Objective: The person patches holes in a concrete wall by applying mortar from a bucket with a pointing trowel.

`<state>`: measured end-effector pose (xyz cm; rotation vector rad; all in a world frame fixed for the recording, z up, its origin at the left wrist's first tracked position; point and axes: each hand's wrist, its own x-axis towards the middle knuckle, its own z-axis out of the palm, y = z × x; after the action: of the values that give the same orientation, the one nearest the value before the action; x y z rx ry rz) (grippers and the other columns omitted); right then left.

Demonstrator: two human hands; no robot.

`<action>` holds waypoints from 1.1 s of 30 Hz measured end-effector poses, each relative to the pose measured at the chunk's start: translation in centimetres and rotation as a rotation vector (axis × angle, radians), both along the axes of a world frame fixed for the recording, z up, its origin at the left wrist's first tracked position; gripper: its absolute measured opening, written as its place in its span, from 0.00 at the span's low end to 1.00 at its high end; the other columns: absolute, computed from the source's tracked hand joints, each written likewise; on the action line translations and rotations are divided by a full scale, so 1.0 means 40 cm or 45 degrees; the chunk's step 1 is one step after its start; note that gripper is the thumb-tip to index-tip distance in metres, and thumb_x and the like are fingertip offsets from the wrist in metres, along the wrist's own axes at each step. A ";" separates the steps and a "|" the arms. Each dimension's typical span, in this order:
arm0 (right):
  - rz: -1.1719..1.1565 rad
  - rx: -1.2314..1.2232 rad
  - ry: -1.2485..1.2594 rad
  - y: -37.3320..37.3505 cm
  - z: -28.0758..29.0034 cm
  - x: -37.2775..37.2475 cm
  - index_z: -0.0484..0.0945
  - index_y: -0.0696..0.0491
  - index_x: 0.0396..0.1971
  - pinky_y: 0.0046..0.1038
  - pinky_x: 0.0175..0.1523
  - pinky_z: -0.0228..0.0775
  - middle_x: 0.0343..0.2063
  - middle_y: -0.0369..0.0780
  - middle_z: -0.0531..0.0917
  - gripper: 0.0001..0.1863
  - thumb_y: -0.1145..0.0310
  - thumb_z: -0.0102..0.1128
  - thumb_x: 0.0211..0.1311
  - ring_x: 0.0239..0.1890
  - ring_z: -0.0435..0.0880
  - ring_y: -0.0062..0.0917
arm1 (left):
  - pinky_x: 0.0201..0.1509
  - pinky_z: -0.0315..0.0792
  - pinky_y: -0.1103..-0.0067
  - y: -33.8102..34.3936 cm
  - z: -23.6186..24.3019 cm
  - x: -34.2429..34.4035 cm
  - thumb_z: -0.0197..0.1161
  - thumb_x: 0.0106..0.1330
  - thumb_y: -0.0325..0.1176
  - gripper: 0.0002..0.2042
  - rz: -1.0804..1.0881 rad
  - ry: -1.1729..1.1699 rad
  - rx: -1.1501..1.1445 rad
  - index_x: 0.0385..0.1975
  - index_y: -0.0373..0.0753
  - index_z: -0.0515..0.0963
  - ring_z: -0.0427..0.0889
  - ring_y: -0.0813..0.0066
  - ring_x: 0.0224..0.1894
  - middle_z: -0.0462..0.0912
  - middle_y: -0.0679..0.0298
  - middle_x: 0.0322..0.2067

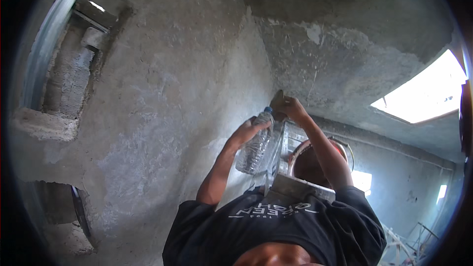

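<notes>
My left hand point(250, 132) is closed around a clear plastic bottle point(253, 155) with a blue cap point(268, 110). The bottle is tilted, its cap end toward the wall corner. Just beyond the cap, my right hand point(294, 110) has its fingers bent round a flat, greyish-brown piece point(279, 99) close to the corner. Its exact kind is too small and dark to make out. Whether the piece touches the wall cannot be told.
A ladder point(301, 187) stands close against my chest. Beside my right forearm is a bucket point(294, 163) with a reddish rim. Rough plastered wall point(162, 93) fills the left, with a recessed opening point(69, 81). A bright opening point(423, 93) lies at right.
</notes>
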<state>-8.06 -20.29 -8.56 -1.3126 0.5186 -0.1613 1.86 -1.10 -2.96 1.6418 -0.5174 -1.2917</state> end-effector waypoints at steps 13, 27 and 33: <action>-0.161 -0.547 0.044 -0.020 0.015 -0.006 0.80 0.58 0.38 0.23 0.36 0.73 0.29 0.39 0.84 0.13 0.70 0.65 0.52 0.31 0.82 0.19 | 0.39 0.72 0.81 0.031 -0.006 -0.004 0.66 0.59 0.43 0.23 0.078 -0.192 -0.142 0.48 0.37 0.71 0.78 0.80 0.34 0.79 0.66 0.35; -0.556 -0.474 0.493 -0.227 -0.310 0.000 0.81 0.57 0.32 0.34 0.37 0.73 0.34 0.43 0.85 0.11 0.67 0.53 0.61 0.30 0.82 0.30 | 0.42 0.72 0.78 0.107 -0.023 -0.017 0.67 0.58 0.43 0.24 0.322 -0.448 -0.295 0.48 0.38 0.69 0.79 0.78 0.37 0.81 0.63 0.36; -0.444 -1.053 0.003 -0.382 0.373 0.081 0.74 0.57 0.53 0.30 0.57 0.64 0.49 0.44 0.79 0.27 0.51 0.52 0.64 0.53 0.75 0.29 | 0.44 0.73 0.79 0.143 -0.026 0.009 0.67 0.58 0.35 0.18 0.388 -0.467 -0.378 0.46 0.38 0.72 0.79 0.79 0.39 0.81 0.65 0.37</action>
<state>-4.82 -35.58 6.36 -2.0112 0.7172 -0.7213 2.23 4.64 -4.02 1.6321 -0.6174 -0.6589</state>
